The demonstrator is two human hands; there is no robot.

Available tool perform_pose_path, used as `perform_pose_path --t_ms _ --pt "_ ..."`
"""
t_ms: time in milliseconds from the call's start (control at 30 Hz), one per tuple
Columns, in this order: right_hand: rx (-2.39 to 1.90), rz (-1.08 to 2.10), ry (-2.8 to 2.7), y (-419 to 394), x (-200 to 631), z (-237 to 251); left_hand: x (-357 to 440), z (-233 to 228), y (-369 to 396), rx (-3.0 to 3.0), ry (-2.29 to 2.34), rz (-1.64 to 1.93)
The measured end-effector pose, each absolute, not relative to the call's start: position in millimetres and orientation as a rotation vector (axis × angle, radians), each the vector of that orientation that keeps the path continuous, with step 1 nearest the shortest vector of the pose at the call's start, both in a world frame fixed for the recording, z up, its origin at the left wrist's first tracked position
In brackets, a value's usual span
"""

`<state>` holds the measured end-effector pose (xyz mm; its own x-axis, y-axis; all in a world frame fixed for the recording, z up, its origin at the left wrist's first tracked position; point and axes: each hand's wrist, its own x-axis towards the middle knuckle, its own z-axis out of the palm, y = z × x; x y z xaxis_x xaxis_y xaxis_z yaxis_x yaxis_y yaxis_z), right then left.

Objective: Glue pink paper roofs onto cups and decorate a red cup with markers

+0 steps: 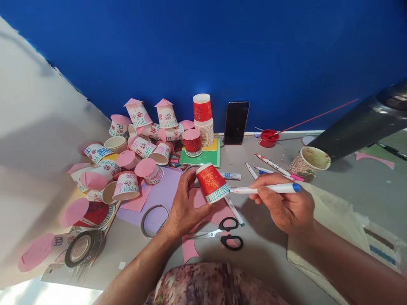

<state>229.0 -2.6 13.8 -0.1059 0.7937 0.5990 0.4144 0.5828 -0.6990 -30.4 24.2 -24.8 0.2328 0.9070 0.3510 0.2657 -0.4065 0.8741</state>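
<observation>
My left hand grips a red paper cup, tilted and upside down, with gold lettering and teal strokes drawn along its rim band. In my right hand is a white marker with a blue end, its tip at the cup's rim. Below the cup lie black-handled scissors on pink paper scraps. Another marker with a teal end rests just under the cup. A grey tape ring sits left of my left hand on purple paper.
Decorated paper cups with pink tops crowd the left side. A cup stack and a phone stand against the blue wall. To the right are a red paint pot, a patterned cup, several markers and a dark cylinder.
</observation>
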Motion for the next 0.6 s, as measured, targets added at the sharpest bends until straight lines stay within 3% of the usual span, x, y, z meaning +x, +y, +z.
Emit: perform_pose_path --t_ms 600 --pt "-1.008 0.467 -1.683 -1.5 228.1 18.0 -28.2 -26.5 24.2 1.75 1.066 1.191"
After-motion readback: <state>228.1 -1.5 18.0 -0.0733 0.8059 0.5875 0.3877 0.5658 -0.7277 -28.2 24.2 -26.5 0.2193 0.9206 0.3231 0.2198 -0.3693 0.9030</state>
